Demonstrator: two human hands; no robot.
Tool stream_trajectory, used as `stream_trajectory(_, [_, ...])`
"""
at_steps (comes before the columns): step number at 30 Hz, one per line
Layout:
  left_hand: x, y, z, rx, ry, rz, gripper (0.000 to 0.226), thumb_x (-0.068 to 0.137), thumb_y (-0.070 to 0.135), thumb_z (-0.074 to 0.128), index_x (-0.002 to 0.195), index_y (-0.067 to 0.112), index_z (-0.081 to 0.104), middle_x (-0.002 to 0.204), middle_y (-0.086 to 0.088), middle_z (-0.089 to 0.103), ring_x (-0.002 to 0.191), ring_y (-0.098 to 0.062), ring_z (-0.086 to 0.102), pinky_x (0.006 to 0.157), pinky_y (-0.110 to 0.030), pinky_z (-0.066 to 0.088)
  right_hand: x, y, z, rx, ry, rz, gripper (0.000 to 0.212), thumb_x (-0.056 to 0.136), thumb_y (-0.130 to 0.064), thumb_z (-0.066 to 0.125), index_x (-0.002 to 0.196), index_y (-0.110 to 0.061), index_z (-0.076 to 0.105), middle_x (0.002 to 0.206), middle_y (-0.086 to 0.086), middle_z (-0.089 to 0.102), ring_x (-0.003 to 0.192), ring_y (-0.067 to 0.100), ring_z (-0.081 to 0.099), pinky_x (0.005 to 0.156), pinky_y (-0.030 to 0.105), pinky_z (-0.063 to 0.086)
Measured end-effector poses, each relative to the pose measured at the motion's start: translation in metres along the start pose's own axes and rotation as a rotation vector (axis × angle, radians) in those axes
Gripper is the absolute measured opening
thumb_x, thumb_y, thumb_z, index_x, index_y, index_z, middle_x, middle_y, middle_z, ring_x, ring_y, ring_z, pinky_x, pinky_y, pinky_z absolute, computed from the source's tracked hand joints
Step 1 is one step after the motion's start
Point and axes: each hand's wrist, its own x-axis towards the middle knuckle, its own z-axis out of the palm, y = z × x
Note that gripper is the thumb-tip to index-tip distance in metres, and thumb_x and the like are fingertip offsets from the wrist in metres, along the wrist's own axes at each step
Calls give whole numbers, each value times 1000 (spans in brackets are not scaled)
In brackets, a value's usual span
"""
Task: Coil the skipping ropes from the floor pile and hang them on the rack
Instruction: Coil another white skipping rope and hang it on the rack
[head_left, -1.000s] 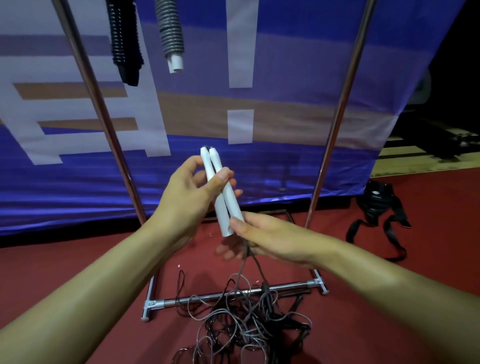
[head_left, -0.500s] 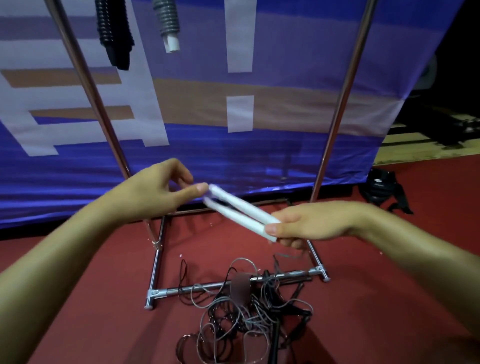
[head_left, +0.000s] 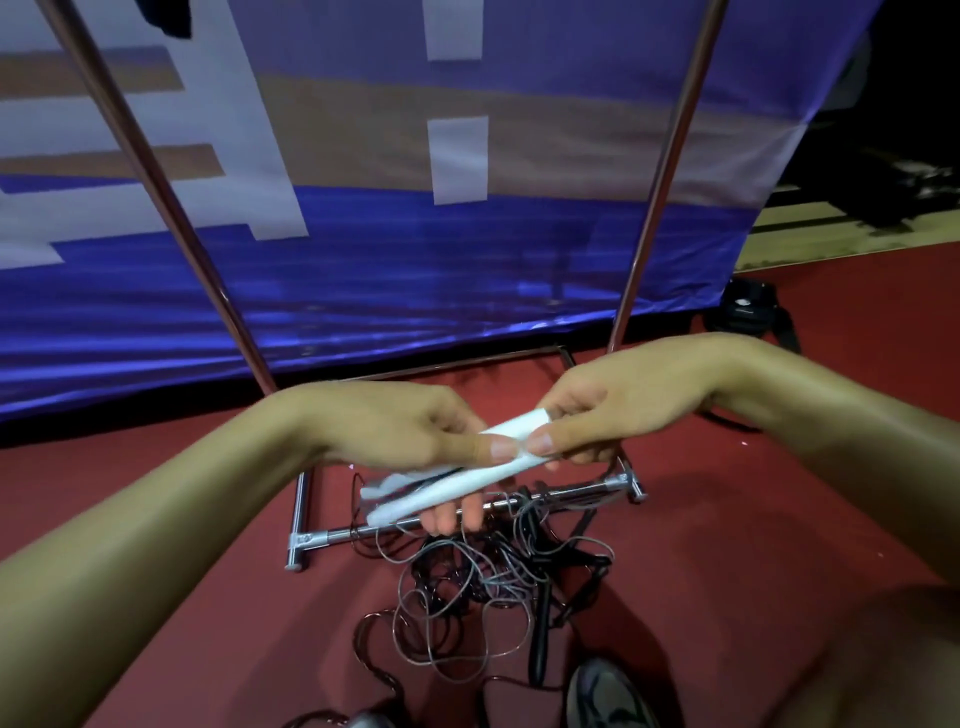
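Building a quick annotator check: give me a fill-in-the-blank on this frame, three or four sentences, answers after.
1. Both hands hold a pair of ______ rope handles.
2. The tangled rope pile lies on the ______ floor.
3. The left hand and right hand meet above the rack's ______ base bar.
4. Behind the rack's uprights hangs a mostly ______ banner.

Missing words: white; red; metal; blue

White handles (head_left: 457, 486), red floor (head_left: 208, 613), blue-and-white banner (head_left: 363, 156).
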Motion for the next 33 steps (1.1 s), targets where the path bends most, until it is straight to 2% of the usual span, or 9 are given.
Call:
stream_trajectory(5, [6,-12,1,0,149,74,32,103,49,48,96,23,64,74,2,60,58,-14,55,57,-29,48,-9,-3,-9,8,81,-23,26,106,-38,53,98,-17,67,64,-16,54,56,3,46,61,16,39])
stream_trajectory(9, [11,-10,7,45,131,-18,36,105,52,42,97,19,55,71,7,69,64,-16,68,55,-29,48,-10,-6,-9,-89,80,-34,26,105,-43,51,87,-27,63,64,-12,47,58,6,40,57,20,35])
stream_trajectory(12, [12,-10,9,11,112,1,33,108,44,40,111,15,54,97,4,79,81,-17,78,49,-24,49,-9,-8,-7,-95,142,-62,29,100,-52,50,81,-31,61,67,-6,53,59,8,46,59,22,39])
stream_trajectory(15, [13,-12,7,130,203,58,30,109,41,41,99,17,54,80,10,76,59,-8,70,52,-26,51,-9,-7,-7,-44,187,-34,38,94,-58,50,90,-24,66,72,5,55,63,12,60,62,24,47])
stream_trajectory(19, [17,-19,5,304,350,48,31,108,46,43,91,23,55,70,9,64,58,-5,59,62,-23,50,-4,-3,-9,-369,317,-41,30,103,-48,53,84,-28,64,64,-2,54,55,8,47,56,25,38])
stream_trajectory(23, [24,-27,0,372,489,28,29,107,44,44,86,27,54,78,9,64,59,3,55,63,-15,45,0,-7,-10,-545,399,19,23,103,-43,55,83,-33,60,67,-14,69,60,0,62,61,16,43])
stream_trajectory(26, [25,-32,-1,221,467,36,31,108,39,46,89,18,58,78,2,70,65,-8,64,71,-26,54,1,-13,-13,-592,444,53,23,100,-52,56,82,-39,61,70,-10,70,64,6,64,68,33,54])
stream_trajectory(29, [19,-35,-2,63,413,64,35,107,38,47,94,10,63,88,-7,78,82,-25,75,81,-37,58,-2,-19,-12,-662,525,41,25,98,-57,56,99,-39,73,80,-8,69,76,15,64,70,36,52])
stream_trajectory(33, [17,-35,-1,86,383,81,30,108,35,47,92,14,60,74,7,74,73,-18,73,77,-36,59,-2,-23,-7,-849,576,6,28,100,-59,50,114,-44,68,83,-14,58,92,19,63,68,32,41])
